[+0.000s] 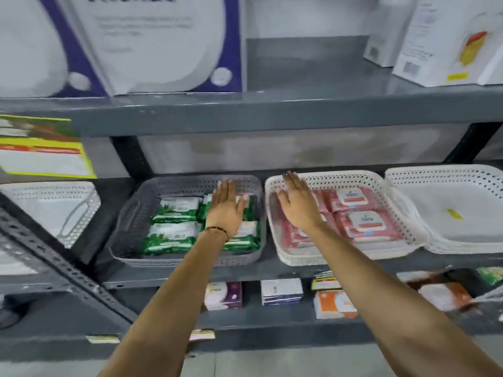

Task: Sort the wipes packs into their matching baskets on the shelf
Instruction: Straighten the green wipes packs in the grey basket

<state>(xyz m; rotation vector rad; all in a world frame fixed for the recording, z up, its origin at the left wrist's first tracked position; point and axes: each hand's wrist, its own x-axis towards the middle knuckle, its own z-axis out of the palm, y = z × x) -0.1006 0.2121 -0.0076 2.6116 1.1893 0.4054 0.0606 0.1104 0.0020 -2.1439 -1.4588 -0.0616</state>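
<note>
A grey perforated basket (pixel 128 213) on the middle shelf holds several green wipes packs (pixel 174 210). Beside it on the right, a white perforated basket (pixel 408 227) holds several pink wipes packs (pixel 367 224). My left hand (pixel 226 206) is flat, palm down, over the right side of the green packs, holding nothing. My right hand (pixel 298 204) is flat, fingers extended, over the left side of the pink packs, holding nothing. Both forearms reach up from the bottom of the view.
A white basket (pixel 462 180) with only a yellow tag stands at the far right, another white basket (pixel 54 210) at the far left. Boxes fill the upper shelf (pixel 272 115); small boxes (pixel 281 291) sit on the lower shelf. A slanted steel brace (pixel 54 254) crosses at left.
</note>
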